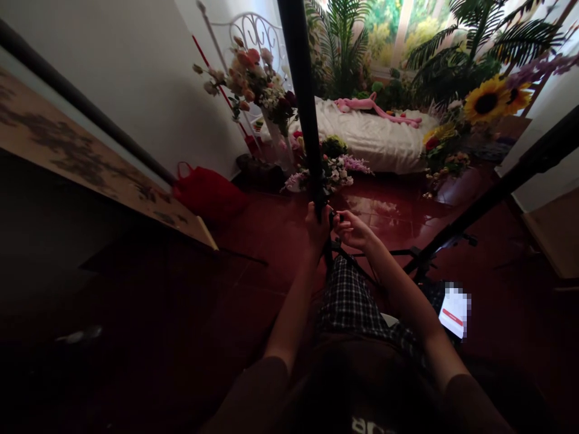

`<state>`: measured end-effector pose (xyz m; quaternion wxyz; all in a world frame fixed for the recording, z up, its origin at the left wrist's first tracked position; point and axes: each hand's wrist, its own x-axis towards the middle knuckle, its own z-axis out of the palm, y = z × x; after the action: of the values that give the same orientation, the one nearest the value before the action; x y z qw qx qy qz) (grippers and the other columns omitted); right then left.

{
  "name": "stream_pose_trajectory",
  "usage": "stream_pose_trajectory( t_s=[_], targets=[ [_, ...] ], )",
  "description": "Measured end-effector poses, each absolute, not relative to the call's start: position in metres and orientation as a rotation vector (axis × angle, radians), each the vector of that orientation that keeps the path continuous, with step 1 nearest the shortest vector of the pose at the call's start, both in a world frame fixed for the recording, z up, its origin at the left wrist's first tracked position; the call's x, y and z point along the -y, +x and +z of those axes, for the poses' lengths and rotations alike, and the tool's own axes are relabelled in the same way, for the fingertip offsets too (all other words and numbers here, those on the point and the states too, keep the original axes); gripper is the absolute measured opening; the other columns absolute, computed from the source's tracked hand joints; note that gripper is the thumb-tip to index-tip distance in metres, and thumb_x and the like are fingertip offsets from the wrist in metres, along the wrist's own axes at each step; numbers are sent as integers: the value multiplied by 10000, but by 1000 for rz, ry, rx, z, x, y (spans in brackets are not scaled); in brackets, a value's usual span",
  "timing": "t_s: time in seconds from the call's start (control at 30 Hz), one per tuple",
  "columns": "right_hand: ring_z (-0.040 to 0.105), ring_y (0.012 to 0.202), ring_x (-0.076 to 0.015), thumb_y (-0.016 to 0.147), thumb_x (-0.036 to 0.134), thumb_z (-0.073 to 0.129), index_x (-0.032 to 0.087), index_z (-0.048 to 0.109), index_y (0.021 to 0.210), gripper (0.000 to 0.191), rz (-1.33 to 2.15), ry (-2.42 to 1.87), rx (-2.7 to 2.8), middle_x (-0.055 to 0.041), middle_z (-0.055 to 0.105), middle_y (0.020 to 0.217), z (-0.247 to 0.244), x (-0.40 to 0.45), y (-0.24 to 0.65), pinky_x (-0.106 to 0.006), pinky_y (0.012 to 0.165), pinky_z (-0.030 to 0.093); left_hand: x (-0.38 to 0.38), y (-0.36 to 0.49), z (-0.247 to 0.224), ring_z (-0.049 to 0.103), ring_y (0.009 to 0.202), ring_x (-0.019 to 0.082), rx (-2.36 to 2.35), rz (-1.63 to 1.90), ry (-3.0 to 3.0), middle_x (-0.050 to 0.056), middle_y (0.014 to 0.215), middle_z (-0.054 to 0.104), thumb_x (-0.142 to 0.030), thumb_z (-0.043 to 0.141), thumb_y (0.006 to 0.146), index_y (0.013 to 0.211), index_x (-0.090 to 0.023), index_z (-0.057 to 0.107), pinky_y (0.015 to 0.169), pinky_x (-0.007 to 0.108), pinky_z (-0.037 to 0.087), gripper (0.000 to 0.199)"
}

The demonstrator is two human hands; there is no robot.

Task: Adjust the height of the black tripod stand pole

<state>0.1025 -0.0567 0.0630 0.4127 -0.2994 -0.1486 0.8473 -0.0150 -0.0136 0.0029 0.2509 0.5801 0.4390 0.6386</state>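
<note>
A black upright pole (304, 78) runs down the middle of the head view to a spot in front of my knees. My left hand (318, 224) is wrapped round its lower part. Beside it on the right, my right hand (349, 228) pinches a small dark knob (335, 217) on the pole's side, with its fingers bent. The two hands are close together. Below them, dark legs of a stand spread out, partly hidden by my checked clothing (350, 295).
A second black pole (484, 199) slants across the right. A phone (453, 310) with a lit screen lies at lower right. At left are a painted panel (104, 169) and a red bag (208, 193). Flowers (337, 172), a white-covered bench (371, 135) and sunflowers (487, 102) stand ahead.
</note>
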Motion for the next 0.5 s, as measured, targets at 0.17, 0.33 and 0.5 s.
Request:
stream_pose_trajectory(
  t_s=[0.17,0.33,0.5],
  targets=[
    [538,503,-91,901,212,519,192,542,874,41,1394,-1270,1386,15,629,662,44,59,111,-195,511,440,14,-16,0,626,688,122,-1178,1739,1592,27,798,665,-607,457,905,953,-189,559,669,245,488,433],
    [639,842,-167,737,203,692,192,529,1067,369,715,-1178,1794,-70,655,999,49,58,128,-272,709,515,16,-15,0,628,683,124,-1172,1732,1554,27,809,663,-580,480,904,975,-189,556,654,246,488,404],
    [643,1023,-195,697,469,762,224,407,1265,714,785,-957,1710,-96,608,1169,69,34,96,-330,863,546,12,-15,-5,669,790,167,-1127,1759,1537,56,889,683,-594,576,831,1013,-185,560,688,269,510,448]
  ],
)
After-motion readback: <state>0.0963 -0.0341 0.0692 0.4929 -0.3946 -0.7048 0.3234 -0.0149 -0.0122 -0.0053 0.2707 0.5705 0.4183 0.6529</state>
